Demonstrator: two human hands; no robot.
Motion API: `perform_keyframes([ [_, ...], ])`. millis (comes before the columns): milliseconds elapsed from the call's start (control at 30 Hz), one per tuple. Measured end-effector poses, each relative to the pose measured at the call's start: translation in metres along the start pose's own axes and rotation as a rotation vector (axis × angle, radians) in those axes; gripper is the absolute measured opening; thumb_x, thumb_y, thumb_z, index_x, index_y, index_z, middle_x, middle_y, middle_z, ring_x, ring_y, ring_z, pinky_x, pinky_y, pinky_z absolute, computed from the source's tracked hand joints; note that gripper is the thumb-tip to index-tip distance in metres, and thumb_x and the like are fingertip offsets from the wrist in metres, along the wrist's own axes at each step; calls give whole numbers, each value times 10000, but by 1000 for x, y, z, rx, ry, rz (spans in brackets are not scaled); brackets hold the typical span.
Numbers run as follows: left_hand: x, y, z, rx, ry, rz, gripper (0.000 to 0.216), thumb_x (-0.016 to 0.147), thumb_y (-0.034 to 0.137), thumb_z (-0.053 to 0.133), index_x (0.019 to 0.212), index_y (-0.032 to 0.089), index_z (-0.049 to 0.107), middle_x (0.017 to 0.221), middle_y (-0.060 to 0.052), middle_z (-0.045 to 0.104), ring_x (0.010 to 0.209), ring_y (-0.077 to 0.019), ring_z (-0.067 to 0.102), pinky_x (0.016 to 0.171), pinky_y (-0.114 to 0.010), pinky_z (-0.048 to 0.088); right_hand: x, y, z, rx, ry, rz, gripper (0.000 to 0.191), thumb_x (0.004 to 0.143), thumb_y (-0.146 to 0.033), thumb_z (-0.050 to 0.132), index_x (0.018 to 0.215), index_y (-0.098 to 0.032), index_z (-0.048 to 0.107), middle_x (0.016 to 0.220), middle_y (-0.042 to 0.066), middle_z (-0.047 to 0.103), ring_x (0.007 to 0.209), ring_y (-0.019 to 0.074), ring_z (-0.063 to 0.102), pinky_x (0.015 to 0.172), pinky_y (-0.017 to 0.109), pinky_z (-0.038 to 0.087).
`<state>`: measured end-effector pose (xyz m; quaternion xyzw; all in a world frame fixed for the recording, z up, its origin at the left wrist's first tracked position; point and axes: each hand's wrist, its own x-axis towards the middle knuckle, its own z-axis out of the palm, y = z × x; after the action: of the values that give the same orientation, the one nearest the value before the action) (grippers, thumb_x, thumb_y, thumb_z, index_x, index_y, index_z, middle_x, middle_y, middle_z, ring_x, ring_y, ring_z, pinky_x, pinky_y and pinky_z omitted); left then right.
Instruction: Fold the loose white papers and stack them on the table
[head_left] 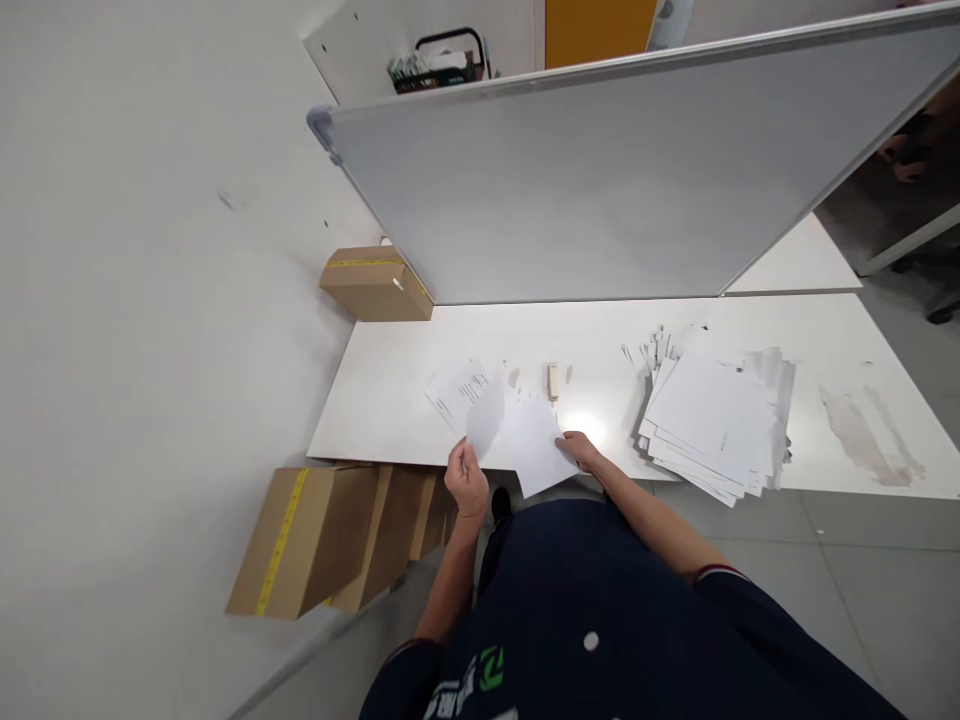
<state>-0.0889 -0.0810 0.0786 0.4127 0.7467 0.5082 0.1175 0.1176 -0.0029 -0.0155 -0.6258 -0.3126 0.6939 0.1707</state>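
Note:
My left hand [466,484] is closed, pinching the lower corner of a curled sheet of paper [487,408] near the table's front edge. My right hand [579,450] grips the right side of another white sheet [537,445], which reaches over that edge, thumb on top. A printed sheet [455,393] lies flat on the table just beyond my left hand. Past the right-hand sheet rests a small cream-coloured oblong object [553,382] whose kind I cannot make out. To the right of my right hand is a thick, untidy pile of paper [712,410].
A tall whiteboard panel [577,190] stands along the back of the white table [600,325]. One taped cardboard box [379,285] sits at the table's back left corner. More cardboard boxes [289,540] stand low at the left. Brownish stains [870,435] mark the table's right end.

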Motion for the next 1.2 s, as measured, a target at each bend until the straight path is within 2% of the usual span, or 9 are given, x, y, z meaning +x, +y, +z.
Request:
perform_keyframes([
  [133,-5,1,2,25,-323,272,276,826,288,405,991,178,596,1024,-87,609,997,-192,533,894,-356,394,-3,-6,-2,43,-23,-3,62,682,-209,553,693,-163,513,583,20,599,511,143,562,484,257,468],
  [333,-35,-23,30,100,-823,512,240,816,224,424,958,219,618,970,-70,640,983,-192,555,879,-374,402,-6,-10,-7,148,-30,6,154,736,-328,500,727,-175,516,636,35,614,558,154,569,502,265,474],
  [500,-47,-30,37,161,-1029,567,232,818,232,420,929,228,623,977,-61,634,995,-176,539,878,-364,395,-4,-2,-5,60,-64,-54,249,692,-391,550,775,-156,553,731,56,632,625,161,580,539,264,474],
  [567,-47,-32,36,127,-1022,541,201,797,266,465,904,233,631,978,-58,631,1004,-179,530,893,-372,382,-5,-1,-3,-58,-19,-126,200,644,-302,596,777,-154,569,739,43,631,628,155,573,533,245,460],
  [633,-46,-36,36,81,-928,420,203,779,305,492,905,221,627,993,-69,621,1010,-189,522,900,-384,375,-7,-3,-1,-130,10,-200,180,637,-250,578,790,-155,584,743,29,630,634,151,566,536,235,448],
  [800,-25,-48,43,-78,-472,-323,384,723,378,548,1026,142,537,966,-133,600,851,-183,579,726,-339,461,-24,-24,-1,-187,-48,-399,219,685,-294,525,845,-168,605,780,9,630,689,158,556,594,234,438],
  [900,-1,-44,47,-321,-497,-560,454,668,375,615,1048,149,513,942,-121,613,806,-158,594,689,-294,465,-38,-39,-1,-268,-91,-507,211,709,-342,512,793,-173,606,734,-3,616,667,153,537,578,221,420],
  [1033,24,-21,44,-570,-583,-554,405,626,393,649,930,135,574,859,-87,643,790,-164,598,715,-316,464,-50,-52,0,-297,-97,-604,220,734,-378,498,763,-185,599,672,-9,594,623,143,518,563,219,407],
  [1200,35,20,38,-544,-546,-295,323,650,373,631,860,129,628,865,-71,651,866,-191,578,794,-336,441,-55,-65,-4,-209,-15,-699,210,720,-367,529,807,-196,616,835,16,631,798,194,549,722,276,426],
])
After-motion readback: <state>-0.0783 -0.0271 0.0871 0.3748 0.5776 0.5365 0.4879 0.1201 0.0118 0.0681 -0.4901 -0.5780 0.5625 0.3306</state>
